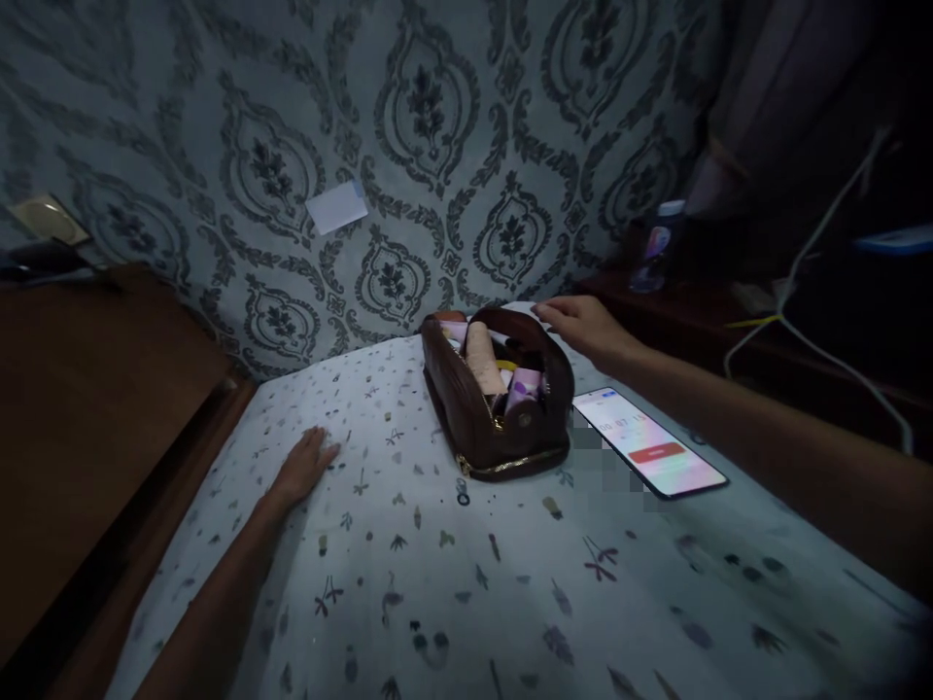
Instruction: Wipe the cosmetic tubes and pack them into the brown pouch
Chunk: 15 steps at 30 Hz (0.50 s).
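Observation:
A dark brown zippered bag point(466, 418) sits unzipped on the patterned bed sheet point(408, 603). Inside it lie a beige cylindrical item point(482, 360), a pink and purple packet point(523, 387) and other small things. My right hand point(583, 326) is at the bag's far right side, beside its strap, fingers stretched toward it; whether the fingertips touch the bag is unclear. Nothing shows in that hand. Resting on the sheet left of the bag, my left hand point(302, 465) has its fingers apart and holds nothing.
A lit phone point(656, 449) lies right of the bag, under my right forearm. A bottle point(656, 248) and white cable point(791, 272) are at the right. A brown wooden panel point(87, 408) stands at the left. Behind is a patterned wall point(437, 126) with a white card point(337, 207).

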### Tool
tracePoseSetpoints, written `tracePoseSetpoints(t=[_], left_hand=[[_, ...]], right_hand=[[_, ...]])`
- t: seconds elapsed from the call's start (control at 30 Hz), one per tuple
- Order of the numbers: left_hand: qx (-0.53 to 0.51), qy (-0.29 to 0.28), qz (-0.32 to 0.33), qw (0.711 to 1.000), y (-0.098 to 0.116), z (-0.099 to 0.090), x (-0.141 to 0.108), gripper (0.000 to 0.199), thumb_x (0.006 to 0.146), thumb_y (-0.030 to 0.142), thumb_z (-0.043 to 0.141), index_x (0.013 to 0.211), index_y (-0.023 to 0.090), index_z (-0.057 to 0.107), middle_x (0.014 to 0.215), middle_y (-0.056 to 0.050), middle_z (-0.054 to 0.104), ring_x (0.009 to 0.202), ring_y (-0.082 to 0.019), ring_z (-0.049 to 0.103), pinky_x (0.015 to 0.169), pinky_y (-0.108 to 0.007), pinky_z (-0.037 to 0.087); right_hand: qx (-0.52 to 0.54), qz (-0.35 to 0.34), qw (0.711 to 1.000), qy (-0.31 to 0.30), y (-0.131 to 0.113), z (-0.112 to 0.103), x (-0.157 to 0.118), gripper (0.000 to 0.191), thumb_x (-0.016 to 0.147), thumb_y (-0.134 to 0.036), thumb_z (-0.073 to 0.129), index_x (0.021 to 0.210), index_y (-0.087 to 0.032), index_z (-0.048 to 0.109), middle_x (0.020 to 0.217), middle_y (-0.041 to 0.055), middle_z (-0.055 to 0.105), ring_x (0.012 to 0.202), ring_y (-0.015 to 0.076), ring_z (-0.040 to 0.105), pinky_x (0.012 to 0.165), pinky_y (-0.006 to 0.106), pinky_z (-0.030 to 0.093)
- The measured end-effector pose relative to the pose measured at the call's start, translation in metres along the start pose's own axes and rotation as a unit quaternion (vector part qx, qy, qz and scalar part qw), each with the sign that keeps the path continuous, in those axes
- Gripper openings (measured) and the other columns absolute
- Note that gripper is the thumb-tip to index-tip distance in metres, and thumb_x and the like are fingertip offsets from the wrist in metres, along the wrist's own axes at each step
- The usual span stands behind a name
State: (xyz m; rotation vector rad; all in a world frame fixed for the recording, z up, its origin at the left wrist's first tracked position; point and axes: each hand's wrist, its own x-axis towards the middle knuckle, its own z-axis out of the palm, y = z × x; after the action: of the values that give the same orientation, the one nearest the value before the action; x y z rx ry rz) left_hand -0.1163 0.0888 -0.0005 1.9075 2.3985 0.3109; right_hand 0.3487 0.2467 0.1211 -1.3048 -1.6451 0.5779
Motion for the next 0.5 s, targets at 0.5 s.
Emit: tracePoseSetpoints(t=[0.5], left_hand=[[-0.099, 0.010, -0.009, 0.995, 0.017, -0.042, 0.048, 0.050, 0.080, 0.057, 0.053, 0.108, 0.018, 0.066, 0.120, -0.015, 0.072, 0.119, -0.038, 0.061, 0.105, -0.047, 0.044]], right_hand=[[0.157, 0.122, 0.977, -0.071, 0.005, 0.014, 0.005, 0.029, 0.093, -0.032, 0.055, 0.071, -0.016, 0.066, 0.061, 0.0025, 0.064, 0.059, 0.0146, 0.057, 0.055, 0.023, 0.043]])
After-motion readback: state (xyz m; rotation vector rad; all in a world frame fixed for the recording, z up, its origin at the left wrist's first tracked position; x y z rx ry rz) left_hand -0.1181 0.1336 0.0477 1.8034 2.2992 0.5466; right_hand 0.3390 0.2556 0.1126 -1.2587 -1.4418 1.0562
